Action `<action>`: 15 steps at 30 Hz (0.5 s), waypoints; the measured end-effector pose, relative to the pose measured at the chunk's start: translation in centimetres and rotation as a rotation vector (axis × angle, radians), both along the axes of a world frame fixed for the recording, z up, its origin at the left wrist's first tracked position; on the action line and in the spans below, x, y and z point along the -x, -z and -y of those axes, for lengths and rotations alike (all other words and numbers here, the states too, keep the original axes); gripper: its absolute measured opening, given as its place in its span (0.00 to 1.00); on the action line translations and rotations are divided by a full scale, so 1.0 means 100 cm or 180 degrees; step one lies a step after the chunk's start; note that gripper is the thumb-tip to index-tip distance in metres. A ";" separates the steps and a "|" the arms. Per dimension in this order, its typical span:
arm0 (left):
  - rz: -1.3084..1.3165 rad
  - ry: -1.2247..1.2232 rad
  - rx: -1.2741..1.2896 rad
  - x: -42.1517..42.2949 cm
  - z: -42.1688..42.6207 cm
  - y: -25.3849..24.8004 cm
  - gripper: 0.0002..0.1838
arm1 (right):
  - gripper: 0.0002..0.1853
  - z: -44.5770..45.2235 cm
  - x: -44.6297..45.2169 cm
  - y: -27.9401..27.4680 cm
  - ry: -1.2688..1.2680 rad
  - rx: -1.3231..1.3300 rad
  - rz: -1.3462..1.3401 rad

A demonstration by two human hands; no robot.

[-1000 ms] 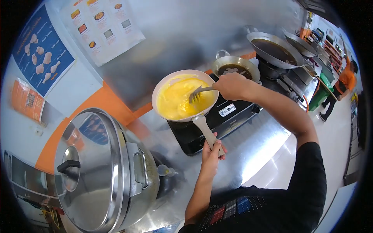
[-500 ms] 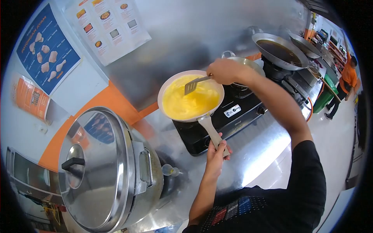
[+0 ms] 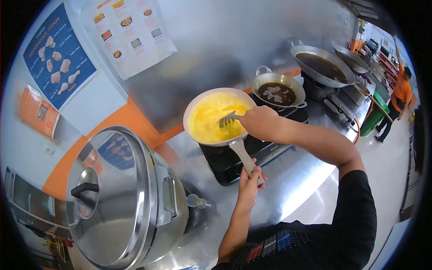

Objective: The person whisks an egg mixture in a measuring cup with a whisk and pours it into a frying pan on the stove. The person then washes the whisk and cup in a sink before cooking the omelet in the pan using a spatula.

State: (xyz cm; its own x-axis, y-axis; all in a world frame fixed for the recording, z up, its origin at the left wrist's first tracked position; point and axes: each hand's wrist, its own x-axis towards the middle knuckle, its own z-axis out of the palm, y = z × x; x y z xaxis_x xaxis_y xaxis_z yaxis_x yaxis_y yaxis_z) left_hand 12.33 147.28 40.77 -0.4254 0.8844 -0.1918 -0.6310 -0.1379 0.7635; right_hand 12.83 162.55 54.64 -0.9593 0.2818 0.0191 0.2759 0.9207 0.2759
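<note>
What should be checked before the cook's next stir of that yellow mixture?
1. Left hand wrapped around the pan handle: ok.
2. Right hand holding the spatula: ok.
3. Spatula's slotted end inside the pan, at the yellow mixture: ok.
4. Pan on the black stove: ok.
5. Flame under the pan: cannot tell, hidden.
6. Lid on the big pot nearby: ok.

a blue poster (image 3: 60, 56) on the pale wall (image 3: 96, 87), above an orange band (image 3: 105, 123); glossy light floor (image 3: 360, 180).
</note>
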 end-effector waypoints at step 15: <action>-0.0022 0.0057 -0.0068 0.002 0.001 0.002 0.18 | 0.11 -0.088 0.031 -0.016 0.0328 0.0792 -0.0425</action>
